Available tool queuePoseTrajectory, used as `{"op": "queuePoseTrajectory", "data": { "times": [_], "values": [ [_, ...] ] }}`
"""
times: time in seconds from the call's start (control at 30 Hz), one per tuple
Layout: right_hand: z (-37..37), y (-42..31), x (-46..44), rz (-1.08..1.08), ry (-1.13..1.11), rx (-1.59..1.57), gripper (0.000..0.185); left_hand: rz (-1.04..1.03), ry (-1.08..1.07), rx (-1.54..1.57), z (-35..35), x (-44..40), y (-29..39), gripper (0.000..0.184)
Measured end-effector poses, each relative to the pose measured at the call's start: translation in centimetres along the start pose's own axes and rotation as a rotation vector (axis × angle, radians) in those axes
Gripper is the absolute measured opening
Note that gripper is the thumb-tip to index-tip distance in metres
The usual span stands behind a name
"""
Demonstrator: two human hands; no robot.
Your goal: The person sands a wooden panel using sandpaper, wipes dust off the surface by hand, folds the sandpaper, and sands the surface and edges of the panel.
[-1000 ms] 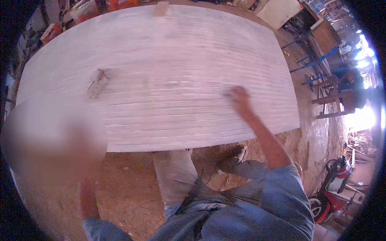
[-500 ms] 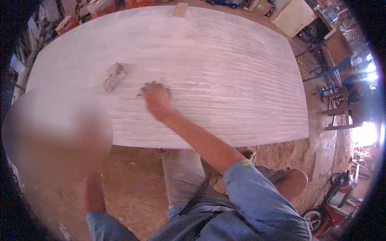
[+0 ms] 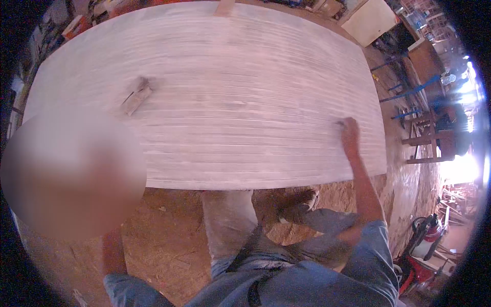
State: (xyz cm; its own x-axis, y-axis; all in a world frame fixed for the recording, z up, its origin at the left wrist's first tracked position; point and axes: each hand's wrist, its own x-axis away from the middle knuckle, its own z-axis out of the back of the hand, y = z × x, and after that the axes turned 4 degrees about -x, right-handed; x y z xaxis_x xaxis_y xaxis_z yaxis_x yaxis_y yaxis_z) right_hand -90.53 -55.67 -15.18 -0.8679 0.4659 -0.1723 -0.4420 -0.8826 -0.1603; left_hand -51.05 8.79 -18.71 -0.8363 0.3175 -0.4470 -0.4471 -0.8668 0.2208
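Note:
A large whitish panel (image 3: 230,102) with long streaks and grooves lies flat in front of me. My right hand (image 3: 350,135) is on its right part, fingers closed on something small and dark that I cannot make out. My left forearm shows at the lower left, but a round blur hides the left hand. On the panel's left part lies a small dusty block (image 3: 137,101), with a dark smudged piece (image 3: 143,82) at its upper end.
A wooden strip (image 3: 224,7) touches the panel's far edge. To the right stand a wooden stool (image 3: 424,138), a blue metal frame (image 3: 419,92) and a pale board (image 3: 369,21). A red and black wheeled machine (image 3: 422,256) is at the lower right, on the dirt floor (image 3: 163,245).
My right hand swept left across the panel to near its middle, then back right, now farther right than at first. The camera view shifted slightly; the block stays on the panel.

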Motion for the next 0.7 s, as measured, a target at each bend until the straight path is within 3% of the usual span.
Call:
{"op": "queuePoseTrajectory", "data": {
  "times": [0.1, 0.13, 0.2, 0.23, 0.27, 0.33, 0.43, 0.53, 0.57, 0.6, 0.7],
  "values": [
    [-9.4, -10.3, -3.3, 0.128, 0.355, -0.015, 0.035, 0.01, -0.019, 0.021, 0.1, 0.0, 0.5, 0.035],
    [-8.6, -17.2, -5.4, 0.104, 0.135, -0.099, 0.029, 0.009, -0.03, 0.036, 0.1, 0.0, 0.5, 0.035],
    [-8.8, -29.1, -8.0, 0.212, 0.08, -0.149, 0.018, -0.004, -0.036, 0.044, 0.0, -0.1, 0.7, 0.035],
    [-8.2, -33.2, -8.8, 0.303, 0.138, -0.33, 0.017, 0.037, -0.044, 0.066, -0.2, 0.0, 0.7, 0.035],
    [-7.2, -36.7, -10.1, 0.289, 0.001, -0.355, 0.016, 0.08, -0.05, 0.09, -0.2, 0.0, 0.8, 0.035],
    [-8.1, -37.8, -11.3, 0.347, 0.026, -0.338, 0.017, 0.073, -0.047, 0.064, -0.5, 0.1, 0.4, 0.035],
    [-8.3, -31.3, -9.7, 0.382, 0.028, -0.337, 0.02, 0.061, -0.036, 0.014, -0.6, 0.1, 0.3, 0.035],
    [-7.6, -14.9, -5.3, 0.337, 0.197, -0.167, 0.02, 0.004, -0.003, 0.01, -1.1, 0.4, -0.6, 0.036],
    [-5.2, -10.6, -3.8, 0.143, 0.075, -0.067, 0.022, -0.046, 0.032, 0.032, -1.3, 0.2, -0.8, 0.037],
    [-4.3, -4.9, -2.9, 0.105, 0.028, -0.073, 0.025, -0.038, 0.028, 0.038, -1.6, 0.0, -0.8, 0.037],
    [-2.2, -2.2, -1.9, 0.039, 0.064, -0.05, 0.025, -0.013, 0.007, 0.011, -0.9, -0.1, -0.6, 0.036]
  ]
}}
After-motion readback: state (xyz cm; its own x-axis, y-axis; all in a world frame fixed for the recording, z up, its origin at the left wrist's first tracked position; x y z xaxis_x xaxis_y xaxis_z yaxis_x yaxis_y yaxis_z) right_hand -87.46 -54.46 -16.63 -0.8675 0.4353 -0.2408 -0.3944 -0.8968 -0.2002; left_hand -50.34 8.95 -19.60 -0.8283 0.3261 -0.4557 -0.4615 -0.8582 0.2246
